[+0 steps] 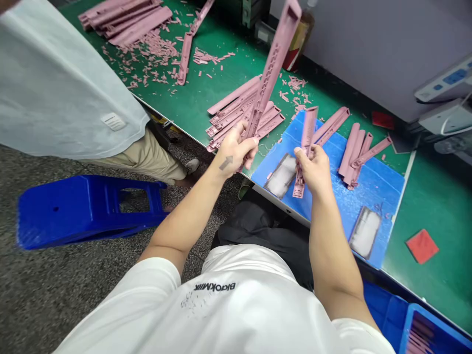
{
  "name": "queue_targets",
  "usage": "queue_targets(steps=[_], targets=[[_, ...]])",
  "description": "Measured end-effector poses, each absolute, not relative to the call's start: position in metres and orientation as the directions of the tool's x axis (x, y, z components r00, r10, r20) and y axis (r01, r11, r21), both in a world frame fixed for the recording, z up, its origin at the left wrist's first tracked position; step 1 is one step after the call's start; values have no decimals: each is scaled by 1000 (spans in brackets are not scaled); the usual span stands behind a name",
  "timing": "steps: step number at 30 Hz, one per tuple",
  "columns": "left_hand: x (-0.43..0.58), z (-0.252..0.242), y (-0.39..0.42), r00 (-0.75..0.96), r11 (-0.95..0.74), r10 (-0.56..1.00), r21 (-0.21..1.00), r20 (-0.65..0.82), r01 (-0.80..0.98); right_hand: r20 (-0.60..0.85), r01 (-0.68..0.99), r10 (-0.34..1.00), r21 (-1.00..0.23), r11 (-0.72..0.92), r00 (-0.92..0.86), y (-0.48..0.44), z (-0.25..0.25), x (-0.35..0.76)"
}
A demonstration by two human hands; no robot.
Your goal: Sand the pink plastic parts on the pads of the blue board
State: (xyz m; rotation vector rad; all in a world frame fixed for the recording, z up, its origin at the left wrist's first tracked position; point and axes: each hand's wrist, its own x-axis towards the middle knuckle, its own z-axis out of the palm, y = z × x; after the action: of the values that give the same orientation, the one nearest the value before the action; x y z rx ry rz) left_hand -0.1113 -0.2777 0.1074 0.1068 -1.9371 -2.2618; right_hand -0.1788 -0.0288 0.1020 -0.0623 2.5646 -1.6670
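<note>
My left hand [238, 150] is closed round the lower end of a long pink plastic strip [271, 69], which points up and away over the table. Above the blue mat [332, 162], my right hand [313, 167] grips a shorter-looking pink plastic strip [309, 128], its slotted end sticking out below the fingers. Just beyond my left hand lies a pile of pink strips [236, 103]. Past my right hand rest more pink strips [334, 125], and a further bunch [356, 152] sits on the mat's right part. Two grey-white blocks [282, 174] lie along its near edge.
On my left stands a person in a light smock [70, 93], near a blue stool [73, 211]. Pink scraps [155, 51] and stacked strips [125, 19] cover the far left of the green table [442, 196]. A red square [422, 246] and a blue bin [413, 319] are at right.
</note>
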Motion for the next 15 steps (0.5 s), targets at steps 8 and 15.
queue_targets(steps=[8,15], targets=[[-114,102,-202,-941,-151,-272,957,200,247,249,-242,389,-968,68,-887,120,140,-71],[-106,101,-155,-937,-269,-253,912,242,308,478,-302,562,-874,380,-675,200,110,-22]])
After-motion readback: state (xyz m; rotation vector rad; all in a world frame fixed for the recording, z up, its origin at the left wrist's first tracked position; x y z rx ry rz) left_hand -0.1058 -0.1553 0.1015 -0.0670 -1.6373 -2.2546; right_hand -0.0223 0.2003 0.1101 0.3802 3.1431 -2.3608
